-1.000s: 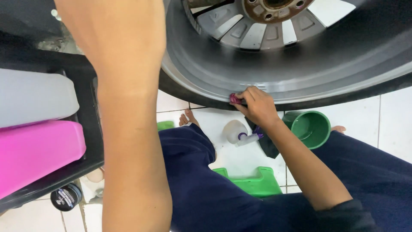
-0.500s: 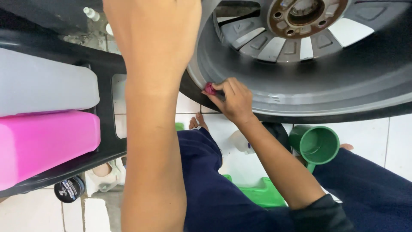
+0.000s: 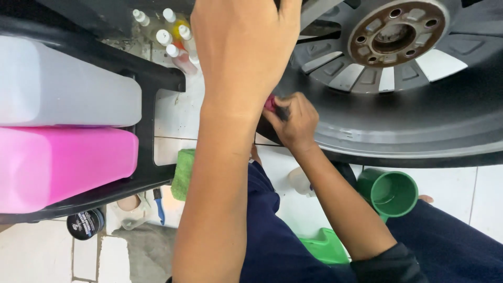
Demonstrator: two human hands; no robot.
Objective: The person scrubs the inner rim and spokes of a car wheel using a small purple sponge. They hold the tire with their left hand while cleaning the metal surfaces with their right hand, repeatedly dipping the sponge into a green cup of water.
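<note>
White floor tiles point(image 3: 173, 112) lie under a dark wheel point(image 3: 419, 105) with silver spokes. Near its lower left, the right hand point(image 3: 293, 120) is clenched around a small pink pad point(image 3: 270, 103), pressing it against the tire. The left hand point(image 3: 246, 47) rests on the tire above — whether its fingers grip anything cannot be told; a green cup point(image 3: 392, 193) stands below.

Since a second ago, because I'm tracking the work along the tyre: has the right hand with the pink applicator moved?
Yes. The right hand slid leftward along the tyre sidewall, away from the green cup it was above, gripping the pink applicator.
</note>
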